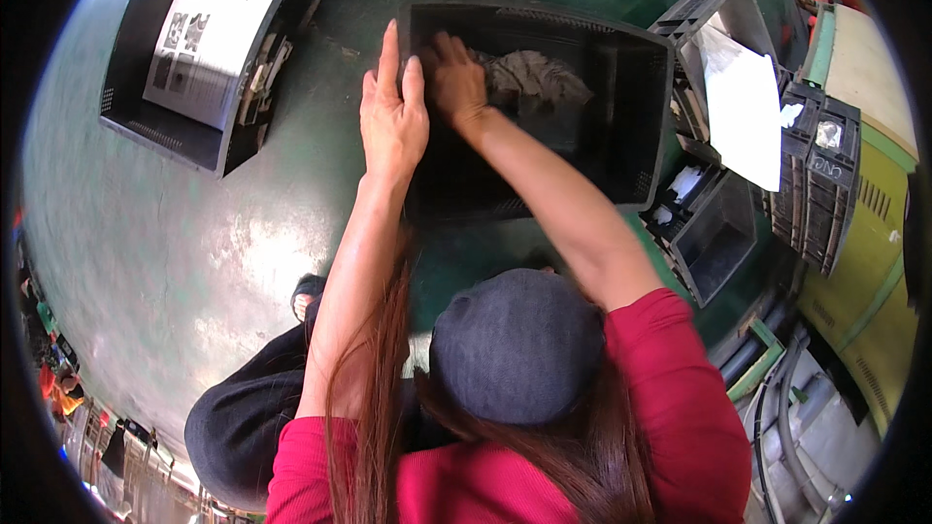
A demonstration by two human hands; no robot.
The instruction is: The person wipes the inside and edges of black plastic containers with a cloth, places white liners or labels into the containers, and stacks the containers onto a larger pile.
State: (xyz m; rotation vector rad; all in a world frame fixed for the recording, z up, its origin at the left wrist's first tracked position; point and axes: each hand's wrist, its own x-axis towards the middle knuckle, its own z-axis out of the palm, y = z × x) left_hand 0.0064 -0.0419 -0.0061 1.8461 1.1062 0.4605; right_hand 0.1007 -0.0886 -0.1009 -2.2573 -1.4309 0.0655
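A black plastic crate (621,116) lies in front of me, its inside dark. My left hand (396,131) is at the crate's left rim, fingers stretched and apart, with nothing visible in it. Whether it touches the rim I cannot tell. Reaching into the crate near its left wall, my right hand (460,82) is slightly blurred, its fingers extended. Just right of those fingers a crumpled grey-brown cloth (534,76) rests on the crate's bottom. The palm side of the right hand is hidden.
Another black crate (116,102) holding a printed sheet (194,44) stands on the green floor (282,165) at left. On the right are stacked crates (820,180), a white sheet (738,107), a small open crate (716,233) and a yellow-green machine cabinet (879,262).
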